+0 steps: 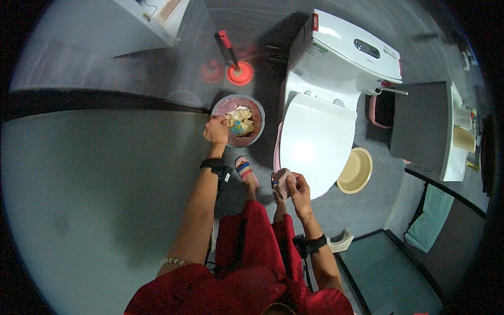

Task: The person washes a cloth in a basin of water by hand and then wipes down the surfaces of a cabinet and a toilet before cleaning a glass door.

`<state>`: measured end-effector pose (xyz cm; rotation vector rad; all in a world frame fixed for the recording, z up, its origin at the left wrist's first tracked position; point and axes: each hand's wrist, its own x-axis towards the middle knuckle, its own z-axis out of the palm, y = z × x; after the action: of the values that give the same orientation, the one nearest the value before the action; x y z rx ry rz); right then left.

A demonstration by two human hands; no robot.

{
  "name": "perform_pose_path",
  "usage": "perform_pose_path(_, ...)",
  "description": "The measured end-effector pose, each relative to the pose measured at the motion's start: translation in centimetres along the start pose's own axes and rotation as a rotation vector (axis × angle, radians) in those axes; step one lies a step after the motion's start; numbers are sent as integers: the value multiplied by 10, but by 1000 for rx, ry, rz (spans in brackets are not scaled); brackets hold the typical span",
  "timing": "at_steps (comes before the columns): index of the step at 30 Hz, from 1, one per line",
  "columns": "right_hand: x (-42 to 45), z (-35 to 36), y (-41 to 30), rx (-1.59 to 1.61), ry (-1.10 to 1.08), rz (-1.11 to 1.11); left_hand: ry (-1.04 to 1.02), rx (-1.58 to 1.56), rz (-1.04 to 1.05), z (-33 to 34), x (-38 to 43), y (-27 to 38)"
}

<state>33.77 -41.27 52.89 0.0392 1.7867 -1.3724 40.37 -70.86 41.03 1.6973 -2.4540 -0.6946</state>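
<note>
My left hand (215, 131) is curled at the left rim of a round waste bin (258, 136). Its fingertips are beside crumpled paper (241, 116) inside; whether they grip the rim, a piece of paper or nothing is unclear. A blue and yellow wrapper (237, 128) also lies among the paper. In my right hand (301, 193) is a bunched, pinkish-grey cloth (282, 183), pinched between thumb and fingers. That hand is above the front left edge of a white toilet, whose lid (317, 138) is down.
Behind the bin, a red plunger (239, 73) leans with its handle up. A beige basin (355, 171) stands right of the toilet. A grey vanity cabinet (419, 118) is farther right. Along the left runs a large pale panel (98, 189). My slippered foot (246, 171) is below the bin.
</note>
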Motion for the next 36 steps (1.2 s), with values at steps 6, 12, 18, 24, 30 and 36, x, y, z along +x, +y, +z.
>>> perform_pose_path(6,0,2,-8,-5,14,-14,43,-130,210,19,6,-16)
perform_pose_path(12,-7,-5,-18,60,-56,-13,-181,-187,34,-22,-32,6)
perform_pose_path(18,-29,-10,-54,188,-219,-78,-516,-657,57,-85,-136,56)
perform_pose_path(24,-77,-28,-106,-55,-559,-267,-614,-937,129,-173,-246,110)
perform_pose_path(30,-133,-24,-149,-167,-802,-594,-14,-818,89,-252,-325,121)
perform_pose_path(36,-175,-6,-169,-163,-795,-750,307,-678,-17,-302,-380,84)
